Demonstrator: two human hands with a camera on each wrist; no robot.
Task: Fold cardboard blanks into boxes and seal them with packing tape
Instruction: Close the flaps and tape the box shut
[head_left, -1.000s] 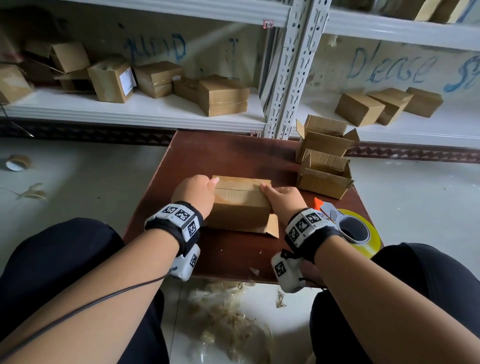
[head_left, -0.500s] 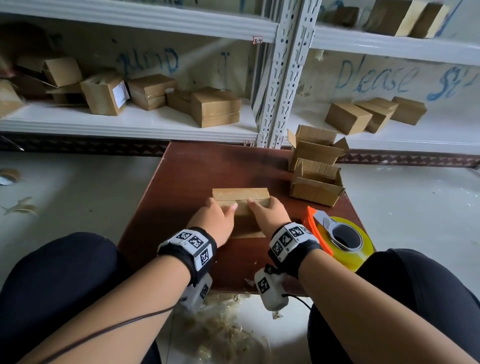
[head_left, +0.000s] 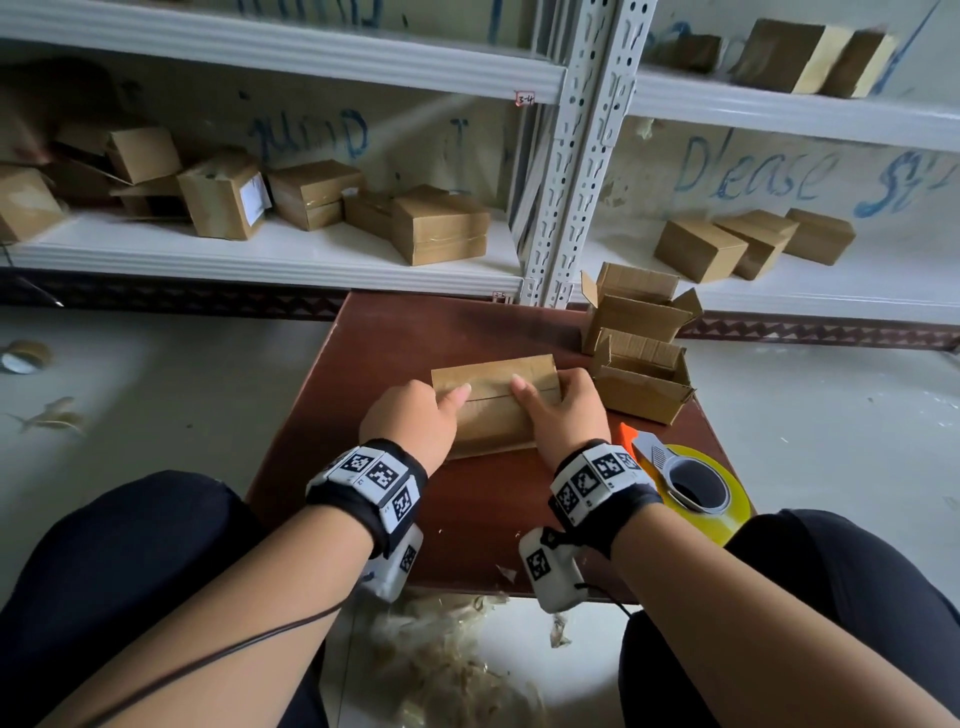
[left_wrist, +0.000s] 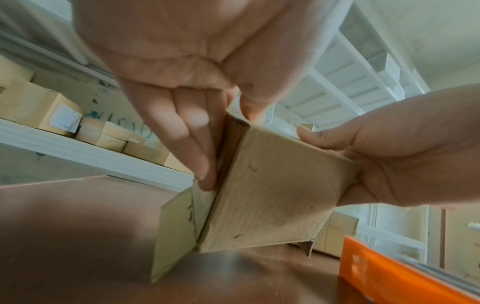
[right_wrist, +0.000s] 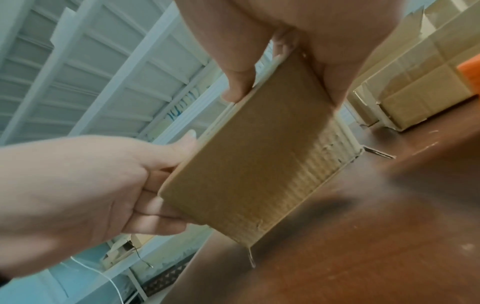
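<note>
A small brown cardboard box stands on the dark red table, with a taped seam along its top. My left hand grips its left end: the thumb lies on top and the fingers press flat against the end flap. My right hand grips the right end, thumb on the top edge. In the left wrist view the box shows a loose flap at its lower left. The right wrist view has the box tilted between both hands.
A tape dispenser with an orange handle and a yellow roll lies at the table's right front corner. Two open-topped boxes stand at the right rear. White shelving behind holds several finished boxes. Tape scraps litter the floor below.
Both hands have shifted on the box, thumbs now on the top seam near the middle. The flap that stuck out at the front right no longer shows. My head has tilted up.
</note>
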